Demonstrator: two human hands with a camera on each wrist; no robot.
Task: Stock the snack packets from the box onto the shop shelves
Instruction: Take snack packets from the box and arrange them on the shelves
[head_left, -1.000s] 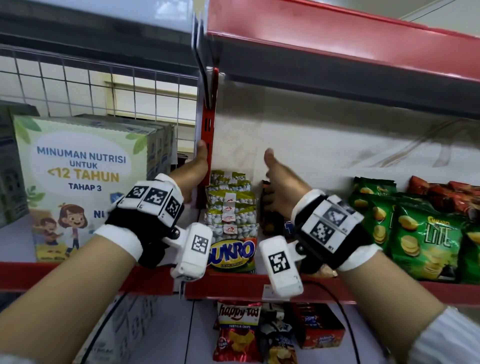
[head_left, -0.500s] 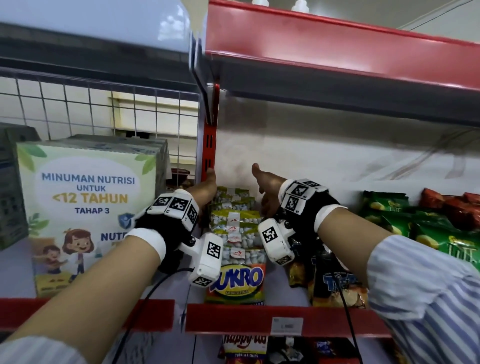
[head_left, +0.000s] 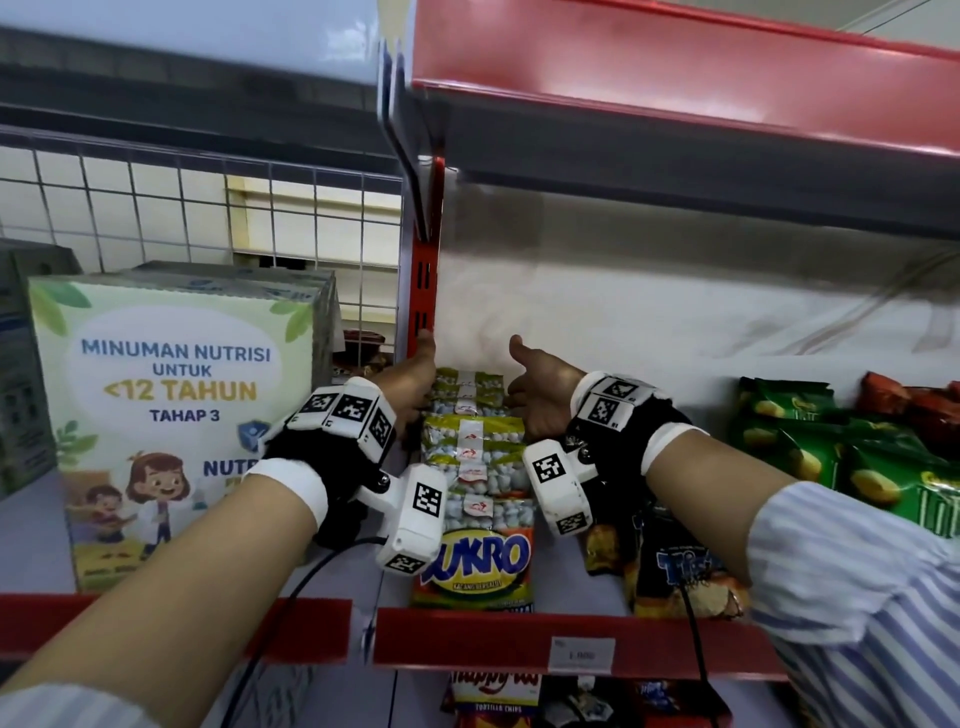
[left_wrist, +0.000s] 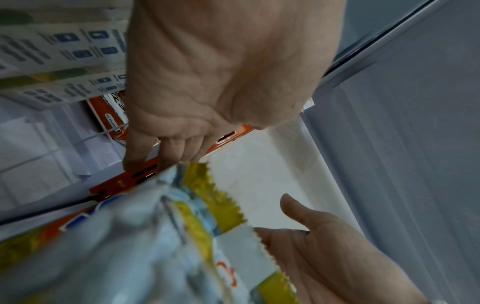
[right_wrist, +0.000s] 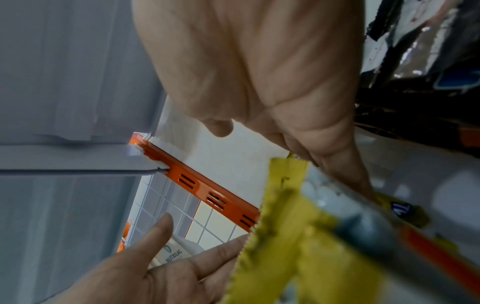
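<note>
Shop shelf (head_left: 519, 639) with a red front edge is carrying a row of nut packets (head_left: 475, 462) lying overlapped from the front edge to the back wall, right beside the red upright post (head_left: 426, 291). Left hand (head_left: 410, 384) and right hand (head_left: 545, 395) are flanking the far end of that row — fingers straight, pressing flat against the packet sides, thumbs sticking up, not pinching anything. Green chip bags (head_left: 810, 441) are sitting further right, a dark snack bag (head_left: 670, 566) just beside the row, and a big drink carton (head_left: 171, 415) on the left.
</note>
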